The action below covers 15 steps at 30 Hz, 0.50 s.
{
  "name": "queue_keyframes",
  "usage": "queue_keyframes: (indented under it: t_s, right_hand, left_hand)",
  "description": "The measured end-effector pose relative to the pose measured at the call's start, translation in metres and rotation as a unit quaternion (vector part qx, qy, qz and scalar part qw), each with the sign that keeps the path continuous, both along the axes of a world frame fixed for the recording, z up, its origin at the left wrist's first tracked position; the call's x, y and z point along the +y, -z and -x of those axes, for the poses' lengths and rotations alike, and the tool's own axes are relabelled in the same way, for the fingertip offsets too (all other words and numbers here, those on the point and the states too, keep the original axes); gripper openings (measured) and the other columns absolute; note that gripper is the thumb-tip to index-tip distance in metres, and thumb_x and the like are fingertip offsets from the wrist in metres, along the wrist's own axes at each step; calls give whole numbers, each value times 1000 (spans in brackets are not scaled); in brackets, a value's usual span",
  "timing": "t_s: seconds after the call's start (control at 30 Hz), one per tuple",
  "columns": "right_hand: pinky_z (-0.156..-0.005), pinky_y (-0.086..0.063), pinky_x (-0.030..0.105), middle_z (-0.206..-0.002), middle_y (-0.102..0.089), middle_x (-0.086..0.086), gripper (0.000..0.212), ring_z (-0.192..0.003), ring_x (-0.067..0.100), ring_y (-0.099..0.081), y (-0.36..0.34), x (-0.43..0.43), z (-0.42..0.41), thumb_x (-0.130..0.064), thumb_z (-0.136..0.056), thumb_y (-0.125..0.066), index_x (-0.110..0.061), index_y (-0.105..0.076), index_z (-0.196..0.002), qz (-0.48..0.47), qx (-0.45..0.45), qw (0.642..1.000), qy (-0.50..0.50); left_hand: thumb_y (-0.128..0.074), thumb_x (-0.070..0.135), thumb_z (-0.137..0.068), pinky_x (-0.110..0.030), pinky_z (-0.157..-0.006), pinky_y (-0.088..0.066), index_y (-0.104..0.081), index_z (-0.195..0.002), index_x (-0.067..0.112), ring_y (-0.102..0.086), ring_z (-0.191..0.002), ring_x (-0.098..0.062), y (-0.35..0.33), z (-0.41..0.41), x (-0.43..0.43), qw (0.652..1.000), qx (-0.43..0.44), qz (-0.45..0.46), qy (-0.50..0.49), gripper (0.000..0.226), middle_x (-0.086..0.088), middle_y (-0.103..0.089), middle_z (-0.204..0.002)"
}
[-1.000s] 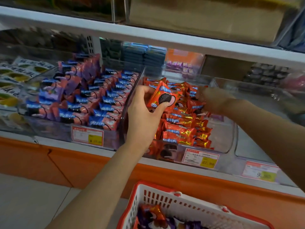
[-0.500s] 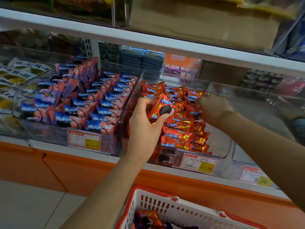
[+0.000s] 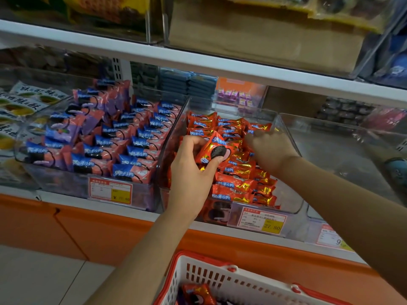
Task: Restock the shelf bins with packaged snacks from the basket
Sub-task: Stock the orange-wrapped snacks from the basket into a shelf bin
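Neighbouring bin: blue-and-pink packets (image 3: 123,150) lie in overlapping rows; they are glossy film pillows with crimped ends.
Left hand (image 3: 189,170): thumb and curled fingers pinch one red packet (image 3: 214,150), held just above the red rows.
Red packet: a slick foil pillow, soft-edged, with a dark biscuit printed on its face. It likely sits best laid label-up in line with the rows, eased into a gap rather than dropped.
Basket (image 3: 220,280): white slotted plastic with a red rim, below the shelf, with more red packets inside.
Right hand (image 3: 272,150): blurred, on the rear packets; whether it grips one cannot be told. It could steady the rows.
Clear bin (image 3: 290,194): rigid transparent plastic, with bare floor showing on its right.
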State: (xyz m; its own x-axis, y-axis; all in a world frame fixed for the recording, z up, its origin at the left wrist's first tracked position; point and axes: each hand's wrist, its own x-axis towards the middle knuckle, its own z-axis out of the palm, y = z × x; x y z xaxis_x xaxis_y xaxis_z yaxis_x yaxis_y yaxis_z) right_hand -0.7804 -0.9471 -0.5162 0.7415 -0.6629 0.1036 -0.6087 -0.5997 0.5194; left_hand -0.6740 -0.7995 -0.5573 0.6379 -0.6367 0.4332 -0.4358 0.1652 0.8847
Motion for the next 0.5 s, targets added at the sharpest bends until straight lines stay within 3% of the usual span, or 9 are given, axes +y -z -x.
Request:
queue_keyframes:
  t_s: [0.07,0.2,0.33,0.4,0.5]
  right_hand:
    - [-81,-51,37,-119,-54,10,46,-100,28,-60,2,-2,-4,-6,-91,-54,-13,-41,-135,-16,1,1000,-2]
    - [-88,-49,34,-120,-57,10,35,-106,25,-58,1,-9,-1,-8,-90,-58,-14,-52,-124,-116,-74,990,16]
    - [-108,-35,43,-134,-47,12,55,-122,29,-48,-5,3,15,-5,-88,-60,-17,-40,-137,-186,-127,974,34]
    - [-103,-40,42,-142,-38,11,64,-126,31,-45,-8,16,23,1,-88,-56,-17,-30,-143,-199,-165,965,33]
    - [-90,-49,37,-140,-42,6,54,-116,26,-53,-17,38,35,-1,-92,-50,-19,-34,-140,-231,-279,932,-11]
  left_hand:
    - [-77,34,-78,-3,-72,-42,-49,-100,25,-57,-93,5,0,1,0,1000,-6,0,-3,37,17,-58,-98]
    - [-77,34,-78,-4,-72,-44,-49,-100,26,-58,-92,4,0,0,0,1000,-12,0,-5,37,18,-58,-97]
    - [-77,31,-77,-5,-73,-45,-50,-101,23,-59,-91,-2,-1,-2,0,1000,-3,-8,-3,37,10,-61,-98]
    - [-77,28,-77,-9,-76,-46,-52,-103,21,-59,-92,-4,-3,-2,0,1000,7,-6,-1,36,9,-62,-98]
    - [-76,22,-78,-13,-79,-47,-54,-103,22,-60,-93,-2,-11,1,4,999,38,19,-4,33,14,-62,-98]
